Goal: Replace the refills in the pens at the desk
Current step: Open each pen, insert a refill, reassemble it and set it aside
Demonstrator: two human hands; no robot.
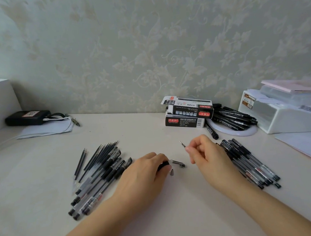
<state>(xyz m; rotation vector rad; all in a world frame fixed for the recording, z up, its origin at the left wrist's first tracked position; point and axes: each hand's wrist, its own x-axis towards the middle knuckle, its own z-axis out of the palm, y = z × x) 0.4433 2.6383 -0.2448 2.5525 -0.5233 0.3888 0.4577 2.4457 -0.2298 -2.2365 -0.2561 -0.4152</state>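
My left hand grips a black-capped pen at the middle of the desk; its cap and clip stick out to the right, and a small dark piece lies just under it. My right hand pinches a thin refill whose metal tip points up and left. A pile of gel pens lies to the left with several loose black refills fanned beside it. Another pile of pens sits to the right of my right hand.
Two stacked refill boxes stand at the back, with a heap of black pens on a white round plate. A white plastic bin, papers, and a black device with a cable line the edges.
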